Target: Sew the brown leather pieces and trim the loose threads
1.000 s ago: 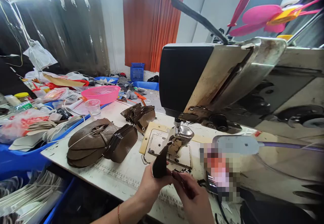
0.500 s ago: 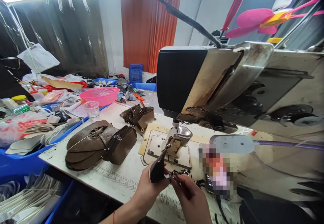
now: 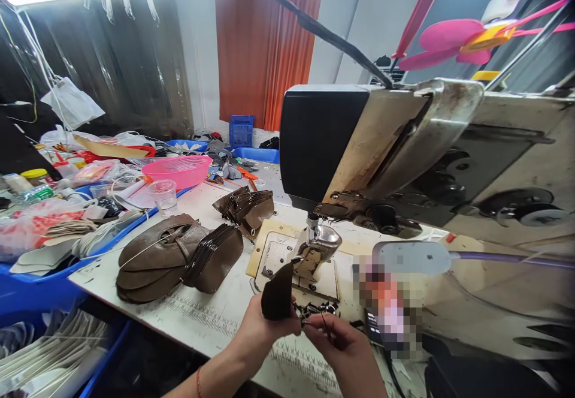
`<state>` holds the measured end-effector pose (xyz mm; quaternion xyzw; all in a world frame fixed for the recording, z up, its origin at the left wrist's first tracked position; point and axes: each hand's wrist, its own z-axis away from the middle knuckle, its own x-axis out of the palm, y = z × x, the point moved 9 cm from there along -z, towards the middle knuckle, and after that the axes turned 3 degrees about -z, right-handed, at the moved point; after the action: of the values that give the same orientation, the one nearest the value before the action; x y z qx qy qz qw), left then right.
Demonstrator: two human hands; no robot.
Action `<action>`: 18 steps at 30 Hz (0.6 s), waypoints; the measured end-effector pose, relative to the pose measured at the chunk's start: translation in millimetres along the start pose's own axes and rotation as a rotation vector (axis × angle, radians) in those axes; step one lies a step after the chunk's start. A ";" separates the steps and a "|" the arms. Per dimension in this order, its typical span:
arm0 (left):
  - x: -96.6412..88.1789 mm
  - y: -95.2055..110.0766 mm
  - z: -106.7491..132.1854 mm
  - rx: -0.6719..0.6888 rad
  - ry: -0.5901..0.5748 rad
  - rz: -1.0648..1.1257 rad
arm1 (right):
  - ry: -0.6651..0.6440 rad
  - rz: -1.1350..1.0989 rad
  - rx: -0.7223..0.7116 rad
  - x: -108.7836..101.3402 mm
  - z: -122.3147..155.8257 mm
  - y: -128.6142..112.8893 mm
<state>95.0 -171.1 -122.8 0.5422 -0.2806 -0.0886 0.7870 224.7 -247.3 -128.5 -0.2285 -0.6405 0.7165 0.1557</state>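
Observation:
My left hand (image 3: pixel 257 333) is closed on a dark brown leather piece (image 3: pixel 277 295), which stands up from between thumb and fingers. Close beside it, my right hand (image 3: pixel 344 350) is pinched shut near the leather's lower end; what its fingertips hold is too small to make out. Small shiny metal buckles (image 3: pixel 326 308) lie in a heap on the table just behind the fingertips. Beyond the hands rises the metal post (image 3: pixel 320 243) of a sewing machine (image 3: pixel 326 146).
Left of the machine lie stacked brown leather pieces (image 3: pixel 155 260), a fanned stack (image 3: pixel 215 257) and another behind (image 3: pixel 249 209). A clear plastic cup (image 3: pixel 163 199) and pink basket (image 3: pixel 179 172) stand farther back. A phone-like object (image 3: pixel 374 326) lies to the right.
My right hand has shifted slightly right and down, its fingertips still close to the left. The leather piece has turned, showing more of its flat dark face.

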 end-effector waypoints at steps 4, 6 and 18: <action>-3.2 -1.0 0.6 -0.033 0.027 0.008 | 0.021 -0.111 0.113 2.5 3.6 3.2; -3.4 -2.3 0.4 -0.031 0.026 0.017 | 0.053 -0.228 0.159 4.7 5.7 7.9; -14.5 -32.1 3.8 -0.323 0.157 0.396 | 0.234 -0.554 0.273 -12.9 -3.7 32.0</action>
<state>86.2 -180.4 -155.9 0.3492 -0.3017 0.0657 0.8847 239.8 -255.0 -158.8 -0.1034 -0.5541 0.6950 0.4463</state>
